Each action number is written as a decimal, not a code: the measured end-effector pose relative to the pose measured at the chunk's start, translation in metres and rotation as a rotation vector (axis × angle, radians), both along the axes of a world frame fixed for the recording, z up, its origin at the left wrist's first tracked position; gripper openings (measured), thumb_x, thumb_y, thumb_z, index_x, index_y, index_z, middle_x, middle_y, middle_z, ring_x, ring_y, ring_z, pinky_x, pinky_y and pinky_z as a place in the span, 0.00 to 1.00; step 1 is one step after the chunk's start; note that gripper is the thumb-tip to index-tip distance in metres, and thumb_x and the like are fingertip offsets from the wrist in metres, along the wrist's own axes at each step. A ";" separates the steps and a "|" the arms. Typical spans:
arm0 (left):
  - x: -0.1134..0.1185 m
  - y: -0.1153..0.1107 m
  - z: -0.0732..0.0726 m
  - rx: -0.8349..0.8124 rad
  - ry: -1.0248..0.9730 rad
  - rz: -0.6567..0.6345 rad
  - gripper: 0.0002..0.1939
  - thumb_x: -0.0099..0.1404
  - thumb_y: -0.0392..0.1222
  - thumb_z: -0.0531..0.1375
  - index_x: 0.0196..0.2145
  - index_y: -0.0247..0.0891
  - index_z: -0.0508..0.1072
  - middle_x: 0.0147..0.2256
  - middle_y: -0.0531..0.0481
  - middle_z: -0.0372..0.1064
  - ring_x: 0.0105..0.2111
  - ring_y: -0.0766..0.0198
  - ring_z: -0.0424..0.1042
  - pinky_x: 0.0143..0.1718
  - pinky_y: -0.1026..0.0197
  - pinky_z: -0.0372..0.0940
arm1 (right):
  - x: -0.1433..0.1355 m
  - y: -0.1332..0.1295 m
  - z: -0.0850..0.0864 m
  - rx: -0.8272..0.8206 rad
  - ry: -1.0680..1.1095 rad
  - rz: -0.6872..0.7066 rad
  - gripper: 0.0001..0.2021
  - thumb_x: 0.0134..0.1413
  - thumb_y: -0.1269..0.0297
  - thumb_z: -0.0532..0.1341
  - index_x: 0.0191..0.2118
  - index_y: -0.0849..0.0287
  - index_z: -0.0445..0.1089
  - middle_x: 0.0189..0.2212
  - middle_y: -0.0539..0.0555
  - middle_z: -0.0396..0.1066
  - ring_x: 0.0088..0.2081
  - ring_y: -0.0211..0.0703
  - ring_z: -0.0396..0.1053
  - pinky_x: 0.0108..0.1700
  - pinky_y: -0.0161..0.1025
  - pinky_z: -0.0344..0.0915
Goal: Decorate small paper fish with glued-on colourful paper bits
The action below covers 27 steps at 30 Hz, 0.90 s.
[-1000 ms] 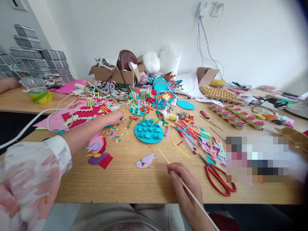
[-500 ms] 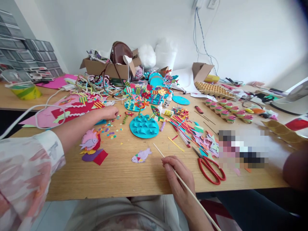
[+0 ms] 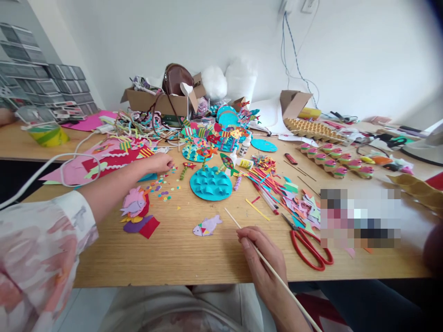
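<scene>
1 flat lilac paper fish [image 3: 209,226] lies on the brown wooden table [image 3: 173,258], patterned behind its head, tailward half undecorated. Right hand [image 3: 262,254] clasps a thin pale wooden stick [image 3: 232,218]; left hand [image 3: 162,163], near small multicoloured paper dots [image 3: 158,188], hides its grip.

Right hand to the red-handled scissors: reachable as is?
Likely yes: the scissors lie close beside the right hand, with bare table between; but the stick it holds may hamper a grasp.

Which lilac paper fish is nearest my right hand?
The lilac fish alone on the table, left of the stick in your right hand, with coloured patches behind its head. The other fish lies on paper cutouts farther left.
</scene>
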<state>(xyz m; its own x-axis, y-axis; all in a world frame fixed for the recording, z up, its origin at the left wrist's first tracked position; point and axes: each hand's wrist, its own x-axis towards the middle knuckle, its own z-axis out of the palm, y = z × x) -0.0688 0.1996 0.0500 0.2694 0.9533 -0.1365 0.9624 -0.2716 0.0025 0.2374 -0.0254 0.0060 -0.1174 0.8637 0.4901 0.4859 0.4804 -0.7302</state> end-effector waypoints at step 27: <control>-0.028 -0.005 0.006 -0.001 -0.070 0.020 0.07 0.58 0.34 0.56 0.34 0.36 0.73 0.33 0.51 0.72 0.34 0.63 0.70 0.36 0.63 0.63 | 0.000 0.003 0.002 0.049 -0.025 -0.003 0.07 0.56 0.68 0.53 0.36 0.57 0.68 0.31 0.54 0.69 0.33 0.40 0.69 0.33 0.33 0.66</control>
